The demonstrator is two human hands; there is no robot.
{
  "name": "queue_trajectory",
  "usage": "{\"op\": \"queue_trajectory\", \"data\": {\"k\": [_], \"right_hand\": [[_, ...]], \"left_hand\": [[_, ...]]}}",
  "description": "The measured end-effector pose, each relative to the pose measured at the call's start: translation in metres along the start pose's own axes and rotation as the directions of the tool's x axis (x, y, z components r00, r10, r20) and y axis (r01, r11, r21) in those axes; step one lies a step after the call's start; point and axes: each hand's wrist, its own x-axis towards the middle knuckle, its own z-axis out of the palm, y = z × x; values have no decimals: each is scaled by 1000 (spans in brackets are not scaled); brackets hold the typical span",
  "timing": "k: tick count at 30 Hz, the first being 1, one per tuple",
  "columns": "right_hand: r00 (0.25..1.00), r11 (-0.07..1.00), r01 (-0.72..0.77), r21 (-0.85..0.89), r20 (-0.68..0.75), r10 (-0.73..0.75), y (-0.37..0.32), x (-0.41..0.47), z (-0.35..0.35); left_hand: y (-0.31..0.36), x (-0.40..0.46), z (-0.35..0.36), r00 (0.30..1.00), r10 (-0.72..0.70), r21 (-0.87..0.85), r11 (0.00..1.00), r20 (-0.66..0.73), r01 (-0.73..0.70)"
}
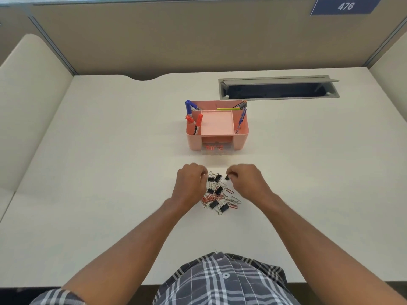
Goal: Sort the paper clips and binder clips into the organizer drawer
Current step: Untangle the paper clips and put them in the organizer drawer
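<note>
Clip sorting, early stage: most stock unsorted.
Left hand (191, 183) curled, contents unclear; mixed clip pile (220, 194) on desk (110, 172); right hand (244, 180) pinching a binder clip (226, 178). Clear drawer (217, 149), pulled open beyond, holds few red clips.

Both hands (190, 183) (246, 181) forward, fingers (203, 172) curled

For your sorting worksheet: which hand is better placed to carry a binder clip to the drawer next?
Right. The right hand already pinches a black binder clip at the pile's far edge, nearest the open drawer. The left hand appears to hold nothing.
</note>
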Motion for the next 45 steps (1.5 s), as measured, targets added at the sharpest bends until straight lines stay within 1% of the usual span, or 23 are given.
{"op": "queue_trajectory", "data": {"k": [2,5,10,13,18,25,29,34,37,40,45], "right_hand": [[993,996,-66,-53,90,71,6,-8,13],[982,988,-77,-130,161,98,9,-14,28],[985,989,-65,-130,148,84,5,-14,41],[992,992,-47,-117,114,61,4,-13,45],[994,994,-42,-98,100,52,6,-12,46],[993,993,-73,-92,89,81,13,-10,43],[995,996,-49,-76,80,55,12,-12,44],[998,998,-22,-56,54,25,7,-16,49],[998,999,-17,-51,62,20,5,-17,49],[997,998,-13,-54,73,17,5,-16,47],[1000,998,4,-61,7,-4,6,-8,42]], "left_hand": [[-2,-9,9,995,1,49,999,98,-6],[-1,-17,18,989,45,68,996,137,-55],[1,-16,23,980,50,134,988,191,-77],[-3,-17,24,984,52,146,986,172,-77],[-7,-17,22,990,33,195,979,135,-59],[-11,-19,23,996,6,136,991,86,-18],[-14,-19,25,998,11,151,988,70,-21],[-14,-22,27,999,35,130,991,33,-39],[-12,-24,26,999,52,113,992,8,-53],[-11,-25,26,999,36,106,994,-11,-35],[-9,-22,26,999,39,107,993,5,-39]]}}
